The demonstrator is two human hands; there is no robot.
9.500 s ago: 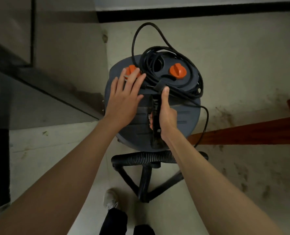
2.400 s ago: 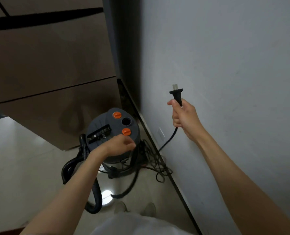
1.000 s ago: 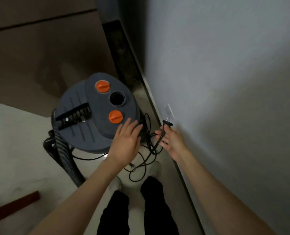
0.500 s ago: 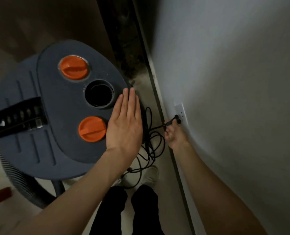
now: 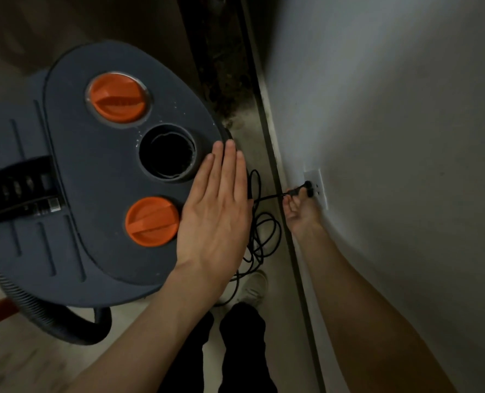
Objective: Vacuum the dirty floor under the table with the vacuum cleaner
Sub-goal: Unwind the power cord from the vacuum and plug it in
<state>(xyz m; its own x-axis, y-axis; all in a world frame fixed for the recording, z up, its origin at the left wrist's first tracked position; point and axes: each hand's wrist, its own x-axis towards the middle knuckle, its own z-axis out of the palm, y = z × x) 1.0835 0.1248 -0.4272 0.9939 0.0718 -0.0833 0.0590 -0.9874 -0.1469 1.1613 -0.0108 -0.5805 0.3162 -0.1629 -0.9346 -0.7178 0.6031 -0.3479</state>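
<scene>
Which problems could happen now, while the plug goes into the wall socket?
The right hand pinches the plug close to the wall socket, so fingers may touch the pins. The loose cord lies coiled beside a shoe and could trip the person.

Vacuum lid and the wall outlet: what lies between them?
In the head view, loose black cord is coiled on the floor between the lid and the outlet, beside the baseboard.

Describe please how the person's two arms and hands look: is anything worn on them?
Both forearms are bare up to the frame edge, with no sleeves visible. The left hand and the right hand show no gloves, rings, watch or bracelet. Lower down, dark trousers and a light shoe are visible.
</scene>
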